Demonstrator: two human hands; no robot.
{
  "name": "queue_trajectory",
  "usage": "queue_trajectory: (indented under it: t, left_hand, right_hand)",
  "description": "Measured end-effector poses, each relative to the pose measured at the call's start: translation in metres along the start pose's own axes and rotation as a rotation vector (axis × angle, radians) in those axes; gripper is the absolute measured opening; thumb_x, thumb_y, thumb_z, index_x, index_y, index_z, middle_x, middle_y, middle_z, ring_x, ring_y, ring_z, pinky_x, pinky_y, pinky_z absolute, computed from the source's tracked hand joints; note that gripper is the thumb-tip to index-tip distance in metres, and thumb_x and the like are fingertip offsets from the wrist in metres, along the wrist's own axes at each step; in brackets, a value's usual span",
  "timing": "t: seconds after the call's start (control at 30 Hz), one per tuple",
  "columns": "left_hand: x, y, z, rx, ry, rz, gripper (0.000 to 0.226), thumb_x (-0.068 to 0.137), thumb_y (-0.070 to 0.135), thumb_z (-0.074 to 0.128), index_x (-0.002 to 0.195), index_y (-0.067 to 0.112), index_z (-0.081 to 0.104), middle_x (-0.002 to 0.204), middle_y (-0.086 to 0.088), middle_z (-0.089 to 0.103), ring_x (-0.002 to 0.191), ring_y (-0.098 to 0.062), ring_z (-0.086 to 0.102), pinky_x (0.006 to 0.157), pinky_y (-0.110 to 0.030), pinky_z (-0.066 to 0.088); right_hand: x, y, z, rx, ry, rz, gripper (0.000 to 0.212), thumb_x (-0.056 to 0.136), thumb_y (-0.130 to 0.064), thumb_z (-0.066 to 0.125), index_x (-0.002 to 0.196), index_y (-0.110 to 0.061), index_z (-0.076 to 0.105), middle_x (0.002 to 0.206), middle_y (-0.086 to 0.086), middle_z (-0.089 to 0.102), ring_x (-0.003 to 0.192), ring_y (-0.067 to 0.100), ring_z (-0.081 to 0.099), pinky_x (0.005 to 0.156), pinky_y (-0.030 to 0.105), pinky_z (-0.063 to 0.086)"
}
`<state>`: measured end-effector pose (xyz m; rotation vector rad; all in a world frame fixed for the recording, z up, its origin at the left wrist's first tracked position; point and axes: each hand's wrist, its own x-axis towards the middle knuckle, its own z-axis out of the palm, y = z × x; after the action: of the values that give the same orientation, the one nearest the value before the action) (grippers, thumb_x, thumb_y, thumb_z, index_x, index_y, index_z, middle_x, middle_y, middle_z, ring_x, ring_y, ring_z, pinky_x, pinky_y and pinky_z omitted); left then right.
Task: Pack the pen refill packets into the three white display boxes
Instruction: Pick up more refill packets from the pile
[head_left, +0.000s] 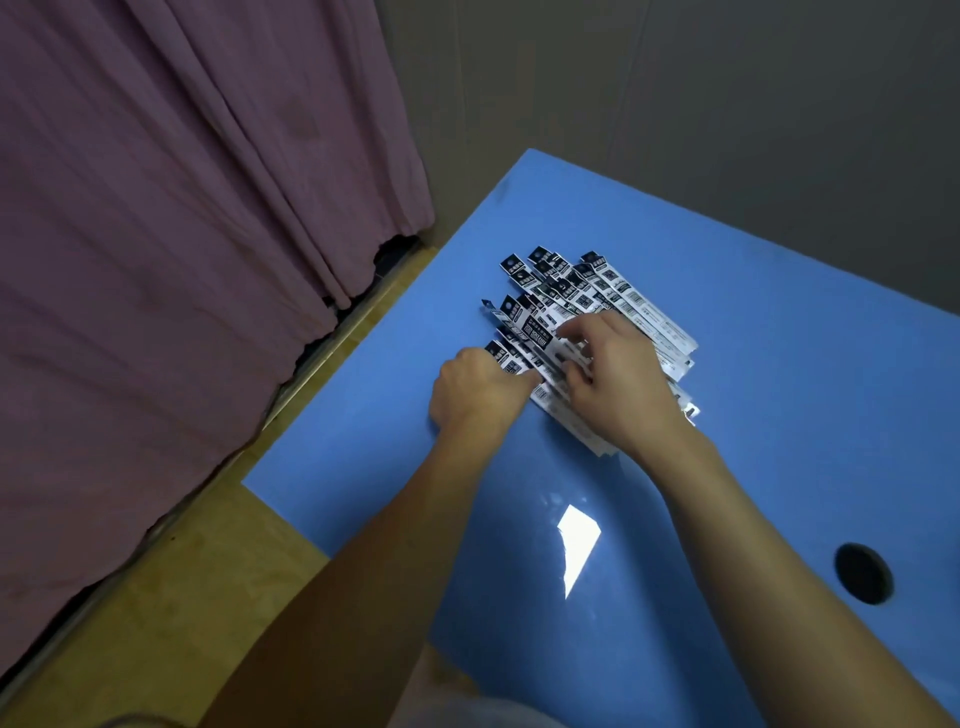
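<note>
A loose pile of several long, narrow black-and-white pen refill packets (587, 296) lies on the blue table (753, 395), fanned out towards the far left. My left hand (475, 392) rests at the pile's near-left edge, fingers curled against the packets. My right hand (615, 376) lies on top of the pile, its fingertips pinching a few packets in the middle. Both hands cover much of the pile's near part. No white display box is in view.
A round dark hole (863, 573) sits in the tabletop at the right. A bright light reflection (576, 540) shines on the near table. A purple curtain (171, 260) hangs at the left above a yellowish floor (171, 613); a grey wall stands behind.
</note>
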<state>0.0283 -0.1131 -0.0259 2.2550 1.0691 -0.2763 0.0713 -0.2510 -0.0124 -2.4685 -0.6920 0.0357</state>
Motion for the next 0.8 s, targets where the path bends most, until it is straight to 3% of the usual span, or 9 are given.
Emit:
queue_trajectory:
  t: [0.13,0.27,0.5,0.57,0.63,0.7,0.8]
  left_hand:
    - [0.009,-0.012,-0.012,0.006,-0.053,0.011,0.035,0.078,0.042,0.078,0.077,0.015,0.055,0.084,-0.003,0.061,0.072,-0.022,0.058,0.052,-0.027,0.037]
    - [0.019,-0.035,-0.024,0.013,-0.039,0.042,0.015,0.08,0.026,0.075,0.085,0.014,0.066,0.09,-0.003,0.066,0.086,-0.022,0.063,0.06,-0.028,0.044]
    - [0.012,-0.06,-0.032,-0.047,0.102,0.074,0.026,0.087,0.017,0.062,0.113,0.017,0.061,0.113,-0.007,0.064,0.109,-0.028,0.059,0.084,-0.037,0.051]
    - [0.007,-0.06,-0.03,-0.017,0.109,0.043,0.035,0.086,0.031,0.063,0.113,0.01,0.061,0.111,-0.01,0.063,0.105,-0.032,0.061,0.072,-0.038,0.051]
    - [0.003,-0.059,-0.029,0.033,0.101,0.001,0.041,0.08,0.04,0.07,0.103,0.008,0.059,0.1,-0.01,0.063,0.093,-0.033,0.063,0.053,-0.032,0.039]
    - [0.002,-0.059,-0.028,0.036,0.07,-0.012,0.034,0.079,0.034,0.075,0.096,0.009,0.06,0.093,-0.008,0.064,0.086,-0.03,0.063,0.05,-0.03,0.036]
    - [0.0,-0.058,-0.032,0.001,0.051,-0.012,0.014,0.08,0.027,0.072,0.086,0.016,0.067,0.088,-0.005,0.068,0.08,-0.027,0.065,0.058,-0.03,0.048]
  right_hand:
    - [0.001,0.0,-0.003,-0.007,0.011,-0.009,0.03,0.087,-0.005,0.063,0.116,-0.009,0.065,0.11,0.011,0.062,0.098,0.028,0.061,0.084,0.033,0.049]
    - [0.002,-0.003,-0.007,0.008,0.008,-0.007,0.031,0.088,-0.005,0.061,0.118,-0.01,0.064,0.114,0.009,0.061,0.1,0.024,0.061,0.086,0.034,0.05]
    - [0.001,-0.011,-0.003,0.005,-0.007,-0.039,0.031,0.09,-0.005,0.057,0.12,-0.01,0.064,0.117,0.01,0.061,0.104,0.029,0.059,0.089,0.031,0.045]
    - [0.001,-0.014,-0.003,0.007,-0.005,-0.045,0.03,0.091,-0.005,0.057,0.119,-0.01,0.064,0.116,0.009,0.061,0.101,0.028,0.059,0.087,0.029,0.044]
    - [0.001,-0.016,-0.003,0.006,-0.008,-0.052,0.031,0.091,-0.004,0.056,0.12,-0.01,0.064,0.115,0.008,0.06,0.101,0.026,0.059,0.085,0.028,0.043]
    - [0.001,-0.018,-0.004,0.005,-0.02,-0.055,0.032,0.09,-0.004,0.056,0.12,-0.011,0.064,0.115,0.007,0.059,0.103,0.025,0.058,0.085,0.028,0.043]
    - [0.0,-0.02,-0.005,0.0,-0.033,-0.058,0.033,0.089,-0.004,0.056,0.12,-0.012,0.064,0.114,0.007,0.059,0.103,0.026,0.058,0.085,0.027,0.041]
